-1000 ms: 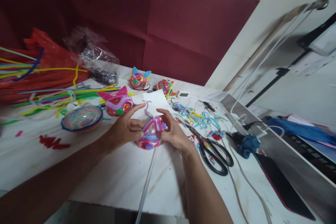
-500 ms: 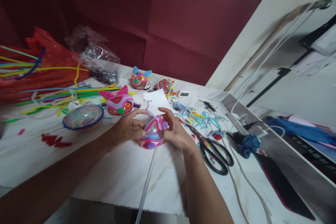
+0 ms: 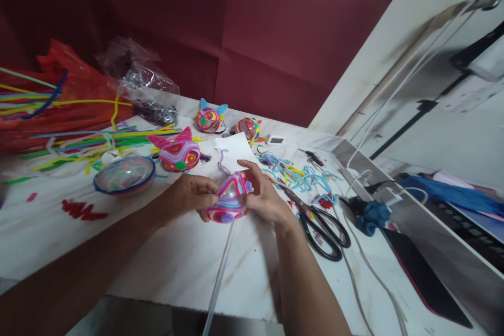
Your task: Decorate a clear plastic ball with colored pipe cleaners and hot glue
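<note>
Between my hands, over the white table, is a small pink, red and purple fuzzy-striped ornament (image 3: 229,203) with a clear patch and a purple knob at its right. My left hand (image 3: 195,195) pinches its left side, fingers closed. My right hand (image 3: 262,194) grips its right side with thumb and curved fingers. A purple curly strip (image 3: 222,161) rises just behind it, over a white paper (image 3: 236,149). Behind my left hand sits a pink-eared ornament (image 3: 179,153) with orange and green dots.
Black-handled scissors (image 3: 321,231) lie right of my right hand, near tangled pipe cleaner scraps (image 3: 315,179). A blue-rimmed clear bowl (image 3: 124,174) and red bits (image 3: 83,210) are left. Two more ornaments stand behind. Cables and a dark phone-like slab (image 3: 427,278) lie right.
The fingers of my left hand have drawn together and shifted slightly off the top of the ornament. My right hand and the ornament have barely moved.
</note>
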A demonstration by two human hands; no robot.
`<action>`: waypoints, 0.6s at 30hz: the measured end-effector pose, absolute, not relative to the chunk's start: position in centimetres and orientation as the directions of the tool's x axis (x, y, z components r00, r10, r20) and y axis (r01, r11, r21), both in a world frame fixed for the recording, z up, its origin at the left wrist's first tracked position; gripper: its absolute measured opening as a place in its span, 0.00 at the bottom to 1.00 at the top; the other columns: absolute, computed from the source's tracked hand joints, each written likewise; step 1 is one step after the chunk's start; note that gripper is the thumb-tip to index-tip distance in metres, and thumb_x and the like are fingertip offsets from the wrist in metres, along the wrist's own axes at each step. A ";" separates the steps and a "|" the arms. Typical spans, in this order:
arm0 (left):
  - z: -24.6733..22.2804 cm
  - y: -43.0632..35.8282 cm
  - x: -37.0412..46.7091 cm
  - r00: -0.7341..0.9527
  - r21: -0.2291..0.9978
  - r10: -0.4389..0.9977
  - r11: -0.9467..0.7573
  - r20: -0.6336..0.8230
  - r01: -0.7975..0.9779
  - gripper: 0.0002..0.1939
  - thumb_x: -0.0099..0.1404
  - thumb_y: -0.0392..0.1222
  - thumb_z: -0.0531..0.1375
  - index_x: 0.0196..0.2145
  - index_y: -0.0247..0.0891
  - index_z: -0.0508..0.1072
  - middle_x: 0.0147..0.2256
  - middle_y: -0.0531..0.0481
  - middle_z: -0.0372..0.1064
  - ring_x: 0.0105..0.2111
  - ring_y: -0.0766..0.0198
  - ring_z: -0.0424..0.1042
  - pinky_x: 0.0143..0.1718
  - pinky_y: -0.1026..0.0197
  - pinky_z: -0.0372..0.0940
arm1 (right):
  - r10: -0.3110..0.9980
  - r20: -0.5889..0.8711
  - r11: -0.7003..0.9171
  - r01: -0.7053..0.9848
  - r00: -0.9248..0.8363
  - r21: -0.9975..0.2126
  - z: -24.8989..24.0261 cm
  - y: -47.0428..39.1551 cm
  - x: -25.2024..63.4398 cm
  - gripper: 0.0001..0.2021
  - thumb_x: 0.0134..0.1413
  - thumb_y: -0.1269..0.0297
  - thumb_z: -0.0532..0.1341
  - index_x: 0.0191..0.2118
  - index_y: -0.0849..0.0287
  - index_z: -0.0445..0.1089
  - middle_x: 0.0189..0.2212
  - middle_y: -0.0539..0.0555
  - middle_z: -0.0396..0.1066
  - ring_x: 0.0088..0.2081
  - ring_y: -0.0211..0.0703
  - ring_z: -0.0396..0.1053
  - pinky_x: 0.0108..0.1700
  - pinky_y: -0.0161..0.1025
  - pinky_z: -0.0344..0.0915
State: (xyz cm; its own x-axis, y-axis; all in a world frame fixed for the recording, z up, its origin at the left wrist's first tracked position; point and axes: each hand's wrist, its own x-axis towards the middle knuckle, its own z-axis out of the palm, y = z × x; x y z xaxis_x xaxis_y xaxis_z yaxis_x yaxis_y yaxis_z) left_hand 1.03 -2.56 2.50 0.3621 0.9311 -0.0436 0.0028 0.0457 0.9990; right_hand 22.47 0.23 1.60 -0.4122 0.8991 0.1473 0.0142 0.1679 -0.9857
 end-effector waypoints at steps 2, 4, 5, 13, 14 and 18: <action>2.4 -2.5 1.0 0.367 0.999 0.929 0.054 -0.049 -0.004 0.05 0.55 0.39 0.66 0.29 0.34 0.80 0.22 0.50 0.76 0.20 0.65 0.70 0.23 0.63 0.67 | 0.901 0.150 0.170 0.014 -0.406 -0.985 1.7 0.2 22.5 0.37 0.34 0.74 0.63 0.57 0.49 0.62 0.37 0.48 0.65 0.33 0.41 0.65 0.30 0.37 0.64; 2.2 -2.4 0.9 0.368 0.998 0.928 0.065 -0.056 -0.011 0.06 0.55 0.39 0.66 0.29 0.34 0.81 0.23 0.49 0.77 0.20 0.64 0.71 0.24 0.62 0.68 | 0.902 0.155 0.174 0.011 -0.404 -0.985 1.8 0.1 22.5 0.36 0.34 0.74 0.63 0.56 0.48 0.63 0.36 0.48 0.65 0.33 0.41 0.65 0.30 0.37 0.63; 2.2 -2.3 0.9 0.367 0.998 0.929 0.069 -0.059 -0.013 0.06 0.55 0.39 0.66 0.30 0.34 0.81 0.24 0.49 0.77 0.21 0.63 0.72 0.25 0.61 0.69 | 0.901 0.154 0.174 0.011 -0.404 -0.985 1.8 0.1 22.5 0.36 0.34 0.74 0.63 0.56 0.47 0.63 0.36 0.47 0.65 0.33 0.41 0.65 0.31 0.37 0.63; 1.9 -2.2 0.8 0.359 0.998 0.932 0.061 -0.055 -0.005 0.05 0.53 0.39 0.67 0.28 0.34 0.80 0.23 0.50 0.77 0.20 0.62 0.73 0.24 0.62 0.69 | 0.908 0.152 0.180 0.034 -0.391 -0.983 2.1 -0.1 22.4 0.35 0.33 0.72 0.63 0.54 0.45 0.65 0.36 0.48 0.67 0.36 0.46 0.67 0.34 0.40 0.64; 1.9 -2.2 0.9 0.357 0.998 0.932 0.062 -0.055 -0.007 0.05 0.53 0.39 0.67 0.27 0.34 0.80 0.22 0.50 0.77 0.20 0.63 0.73 0.23 0.62 0.69 | 0.907 0.149 0.175 0.032 -0.393 -0.984 2.2 -0.1 22.4 0.35 0.33 0.72 0.63 0.54 0.45 0.65 0.36 0.49 0.67 0.36 0.46 0.67 0.33 0.40 0.64; 1.9 -2.3 0.9 0.354 0.997 0.933 0.072 -0.056 -0.032 0.07 0.52 0.41 0.69 0.27 0.34 0.80 0.22 0.50 0.76 0.19 0.64 0.72 0.22 0.64 0.69 | 0.900 0.134 0.158 0.022 -0.415 -0.987 2.2 -0.1 22.4 0.36 0.34 0.72 0.63 0.55 0.45 0.64 0.37 0.50 0.67 0.34 0.45 0.67 0.30 0.39 0.64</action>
